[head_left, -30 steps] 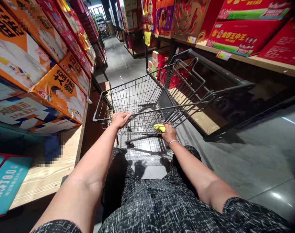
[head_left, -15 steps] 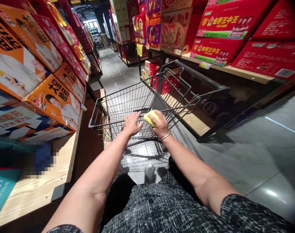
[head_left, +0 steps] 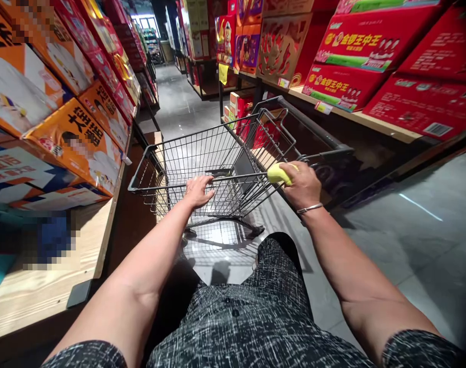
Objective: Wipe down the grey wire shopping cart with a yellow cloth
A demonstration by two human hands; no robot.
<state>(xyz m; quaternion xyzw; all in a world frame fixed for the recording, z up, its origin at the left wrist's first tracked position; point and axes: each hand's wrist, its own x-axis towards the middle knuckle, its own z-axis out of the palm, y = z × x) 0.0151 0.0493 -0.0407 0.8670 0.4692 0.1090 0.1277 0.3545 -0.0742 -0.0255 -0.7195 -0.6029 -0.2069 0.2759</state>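
A black wire shopping cart (head_left: 202, 153) stands crosswise in front of me, its basket showing only wire mesh and the floor through it. My left hand (head_left: 198, 191) is closed over the near top rail, fingers across it and thumb on my side. Bunched in my right hand (head_left: 302, 185) is a yellow cloth (head_left: 281, 174), pressed at the right end of that near rail, close to the handle side. A grey panel (head_left: 246, 175) hangs inside the basket. The cart's push handle (head_left: 313, 122) points to the right.
Orange cartons (head_left: 81, 143) fill the left shelf, whose wooden edge (head_left: 83, 245) comes close to my left arm. Red boxes (head_left: 355, 38) are stacked on the right shelf (head_left: 386, 124). Tiled floor (head_left: 175, 97) runs away between the shelves.
My right hand has slid right along the near rail with the yellow cloth. My left hand has shifted slightly left, and the view has moved a little.
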